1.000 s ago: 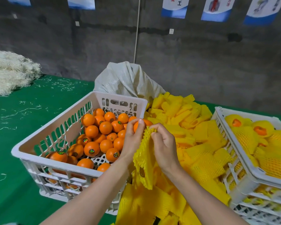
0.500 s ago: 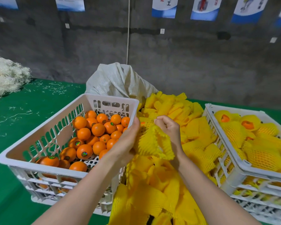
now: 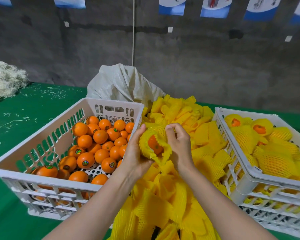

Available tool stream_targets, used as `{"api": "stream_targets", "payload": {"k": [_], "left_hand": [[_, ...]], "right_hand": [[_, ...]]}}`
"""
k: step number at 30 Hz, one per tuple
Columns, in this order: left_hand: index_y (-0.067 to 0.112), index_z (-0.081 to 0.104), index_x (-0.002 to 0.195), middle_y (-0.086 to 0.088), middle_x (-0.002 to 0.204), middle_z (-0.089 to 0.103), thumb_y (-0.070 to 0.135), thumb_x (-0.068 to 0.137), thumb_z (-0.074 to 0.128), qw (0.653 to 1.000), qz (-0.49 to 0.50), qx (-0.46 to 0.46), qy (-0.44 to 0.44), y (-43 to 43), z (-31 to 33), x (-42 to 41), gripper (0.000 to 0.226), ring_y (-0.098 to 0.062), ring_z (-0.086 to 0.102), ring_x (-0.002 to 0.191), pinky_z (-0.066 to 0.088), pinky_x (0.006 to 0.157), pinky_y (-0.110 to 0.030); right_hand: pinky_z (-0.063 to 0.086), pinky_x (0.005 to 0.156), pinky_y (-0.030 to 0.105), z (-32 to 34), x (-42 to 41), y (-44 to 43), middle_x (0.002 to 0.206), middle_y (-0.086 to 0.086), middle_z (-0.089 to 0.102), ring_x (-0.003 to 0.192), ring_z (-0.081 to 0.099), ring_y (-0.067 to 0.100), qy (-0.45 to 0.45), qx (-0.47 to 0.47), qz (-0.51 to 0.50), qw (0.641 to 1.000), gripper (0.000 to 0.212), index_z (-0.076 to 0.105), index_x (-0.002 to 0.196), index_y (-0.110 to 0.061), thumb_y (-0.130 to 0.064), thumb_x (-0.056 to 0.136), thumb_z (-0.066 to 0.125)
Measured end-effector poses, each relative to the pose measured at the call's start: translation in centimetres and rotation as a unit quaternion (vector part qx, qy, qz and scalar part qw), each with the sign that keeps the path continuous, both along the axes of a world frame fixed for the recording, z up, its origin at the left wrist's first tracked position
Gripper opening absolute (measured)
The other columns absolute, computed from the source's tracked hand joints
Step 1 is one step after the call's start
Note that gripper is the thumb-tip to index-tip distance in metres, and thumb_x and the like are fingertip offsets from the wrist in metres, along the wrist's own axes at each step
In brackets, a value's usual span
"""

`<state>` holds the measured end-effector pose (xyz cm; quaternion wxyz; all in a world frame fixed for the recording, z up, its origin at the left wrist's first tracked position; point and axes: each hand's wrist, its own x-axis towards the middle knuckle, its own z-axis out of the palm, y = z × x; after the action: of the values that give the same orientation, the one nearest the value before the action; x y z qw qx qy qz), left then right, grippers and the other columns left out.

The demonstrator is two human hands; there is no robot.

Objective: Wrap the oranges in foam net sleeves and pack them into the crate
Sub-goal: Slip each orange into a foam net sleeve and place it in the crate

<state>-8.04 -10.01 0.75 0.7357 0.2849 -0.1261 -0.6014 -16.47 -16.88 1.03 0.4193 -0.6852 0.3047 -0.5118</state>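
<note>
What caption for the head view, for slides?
Left hand and right hand stretch a foam sleeve over an orange between the bare-orange crate and the packed crate.

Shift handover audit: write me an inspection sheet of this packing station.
Surface: green cloth table.
Job's things: left crate of bare oranges; right crate of wrapped oranges; loose sleeves piled between.
Clutter: white fibre scraps, fibre heap, grey sack.
Hands: left hand and right hand grip a foam sleeve half over one orange.
Cables: one cord hangs down the wall.
Surroundings: concrete wall, posters.
</note>
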Motion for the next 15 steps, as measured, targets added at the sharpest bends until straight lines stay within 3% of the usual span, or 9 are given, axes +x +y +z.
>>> {"api": "stream_targets", "payload": {"k": [5,10,12,15], "left_hand": [[0.011,0.075,0.097,-0.013,0.098,0.073,0.043,0.062,0.071,0.999,-0.034,0.039,0.012,-0.1,0.3,0.2,0.048,-0.028,0.072,0.079,0.059,0.066,-0.039],[0.005,0.077,0.086,-0.014,0.093,0.073,0.043,0.068,0.07,0.996,-0.057,0.035,0.057,-0.6,0.2,0.0,0.043,-0.03,0.072,0.076,0.059,0.071,-0.047],[0.005,0.076,0.082,-0.014,0.082,0.073,0.045,0.081,0.063,0.996,-0.047,0.044,0.055,-1.0,0.4,0.0,0.042,-0.029,0.072,0.069,0.06,0.06,-0.044],[0.011,0.07,0.096,-0.011,0.079,0.073,0.047,0.089,0.056,0.997,0.024,0.065,0.021,-1.7,0.4,0.1,0.039,-0.027,0.072,0.069,0.058,0.061,-0.04]], "right_hand": [[0.036,0.058,0.028,0.0,0.0,-1.2,0.064,-0.003,0.05,0.064,0.043,0.011,-0.062,0.103,0.067,0.991,0.031,0.056,0.065,-0.019,-0.009,0.094,0.05],[0.034,0.061,0.035,-1.0,0.4,-1.1,0.064,0.012,0.042,0.065,0.039,0.019,-0.094,0.143,0.043,0.984,0.039,0.045,0.061,-0.011,-0.024,0.097,0.046],[0.041,0.066,0.034,-1.5,0.3,-0.6,0.066,0.018,0.052,0.068,0.049,0.017,-0.089,0.144,0.033,0.985,0.049,0.05,0.068,0.002,-0.039,0.096,0.043],[0.046,0.068,0.035,-1.9,-0.1,-0.1,0.079,0.021,0.065,0.073,0.058,0.016,-0.021,0.091,0.064,0.994,0.064,0.059,0.085,0.005,-0.052,0.087,0.028]]}}
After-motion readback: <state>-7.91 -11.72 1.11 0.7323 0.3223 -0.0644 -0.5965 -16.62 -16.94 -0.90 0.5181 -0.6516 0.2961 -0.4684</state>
